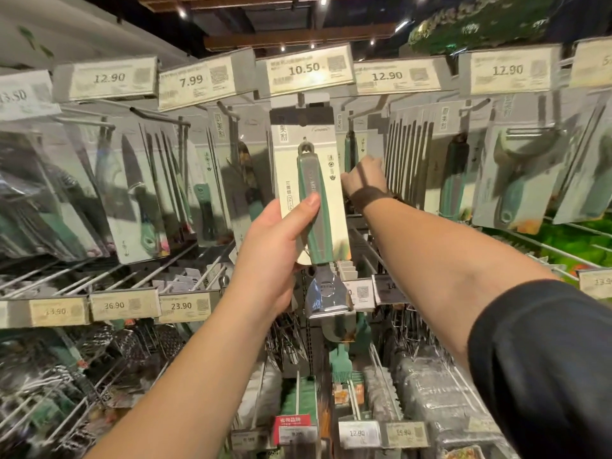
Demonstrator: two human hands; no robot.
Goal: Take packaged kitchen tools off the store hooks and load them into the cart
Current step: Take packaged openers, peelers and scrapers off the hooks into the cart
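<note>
A packaged kitchen tool (309, 180) with a green handle and a shiny metal head on a white card hangs at the middle hook under the 10.50 tag. My left hand (275, 246) grips its lower half, thumb across the handle. My right hand (364, 175) reaches deeper between the hanging packs just right of it, fingers hidden behind the cards, so its grip cannot be made out. The cart is out of view.
Rows of carded knives (132, 180), peelers (520, 167) and other tools hang on hooks left and right under price tags (304, 69). A lower rail of price labels (180, 306) and more hooks with graters and brushes sit below my arms.
</note>
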